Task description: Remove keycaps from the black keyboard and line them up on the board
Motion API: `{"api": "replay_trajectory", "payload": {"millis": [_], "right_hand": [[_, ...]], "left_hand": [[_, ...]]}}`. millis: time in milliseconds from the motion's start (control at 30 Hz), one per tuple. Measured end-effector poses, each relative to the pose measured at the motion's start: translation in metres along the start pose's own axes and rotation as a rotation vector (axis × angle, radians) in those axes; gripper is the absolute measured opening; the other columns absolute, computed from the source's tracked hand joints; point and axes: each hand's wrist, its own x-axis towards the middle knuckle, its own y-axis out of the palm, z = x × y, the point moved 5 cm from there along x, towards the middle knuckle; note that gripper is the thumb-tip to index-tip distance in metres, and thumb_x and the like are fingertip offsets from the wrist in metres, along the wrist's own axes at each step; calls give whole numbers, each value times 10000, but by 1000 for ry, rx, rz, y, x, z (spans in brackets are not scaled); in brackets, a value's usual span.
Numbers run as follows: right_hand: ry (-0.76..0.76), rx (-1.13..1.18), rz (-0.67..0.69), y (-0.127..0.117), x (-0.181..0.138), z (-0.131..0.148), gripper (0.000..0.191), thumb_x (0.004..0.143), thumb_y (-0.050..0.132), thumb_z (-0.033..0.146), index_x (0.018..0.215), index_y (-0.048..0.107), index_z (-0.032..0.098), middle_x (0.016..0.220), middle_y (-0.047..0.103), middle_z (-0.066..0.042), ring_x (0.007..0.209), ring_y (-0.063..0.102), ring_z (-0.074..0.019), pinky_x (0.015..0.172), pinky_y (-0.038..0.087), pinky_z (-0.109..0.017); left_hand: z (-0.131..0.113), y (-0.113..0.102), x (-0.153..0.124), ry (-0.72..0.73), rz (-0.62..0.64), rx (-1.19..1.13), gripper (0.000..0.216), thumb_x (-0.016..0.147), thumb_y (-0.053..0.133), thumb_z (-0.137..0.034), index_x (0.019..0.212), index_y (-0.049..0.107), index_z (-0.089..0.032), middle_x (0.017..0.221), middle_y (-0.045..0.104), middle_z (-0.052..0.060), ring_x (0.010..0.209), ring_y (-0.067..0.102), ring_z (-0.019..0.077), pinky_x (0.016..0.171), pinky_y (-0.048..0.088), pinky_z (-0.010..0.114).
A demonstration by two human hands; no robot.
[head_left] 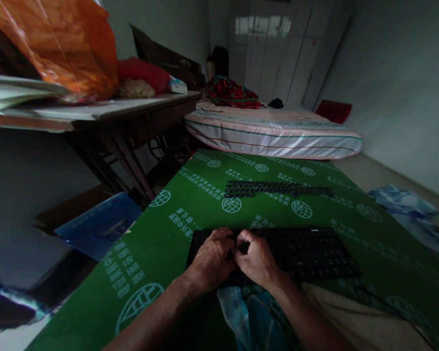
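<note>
A black keyboard (pixel 314 253) lies on a green printed board, its left part under both my hands. My left hand (pixel 214 256) is on the keyboard's left side with its fingers curled in and the thumb pointing towards the other hand. Close beside it, my right hand (pixel 254 256) has its thumb and forefinger drawn together over the keys. What the fingertips of either hand hold, if anything, is hidden or too dark to make out. Beyond the keyboard, loose black keycaps (pixel 274 187) lie in rows on the board.
The green board (pixel 190 195) spreads in front of me. A blue cloth (pixel 249 317) and a beige cloth (pixel 351 312) are at the near edge, with a cable on the right. An orange bag (pixel 69 48) stands on a desk at left. A bed (pixel 274 131) stands behind.
</note>
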Motion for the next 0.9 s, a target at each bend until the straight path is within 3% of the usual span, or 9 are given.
{"api": "replay_trajectory", "payload": {"millis": [300, 433, 900], "right_hand": [[-51, -9, -43, 1, -3, 1, 74, 666, 516, 167, 714, 532, 221, 609, 611, 19, 545, 566, -131, 534, 385, -198], [-63, 17, -55, 1, -4, 1, 62, 664, 499, 169, 687, 518, 223, 594, 587, 25, 530, 547, -125, 524, 383, -195], [-19, 90, -77, -1, -7, -1, 79, 661, 487, 161, 639, 447, 225, 538, 485, 46, 500, 491, -113, 509, 365, -200]], "left_hand": [[3, 7, -4, -9, -129, -91, 292, 610, 663, -102, 889, 700, -180, 1156, 595, 103, 1211, 430, 314, 1018, 361, 461], [7, 9, -7, -16, -166, -92, 249, 618, 663, -118, 858, 703, -169, 1221, 551, 122, 1235, 397, 333, 1012, 362, 480], [6, 12, -7, -20, -116, -87, 102, 655, 676, -172, 750, 710, -157, 1294, 514, 139, 1276, 341, 346, 1036, 314, 506]]}}
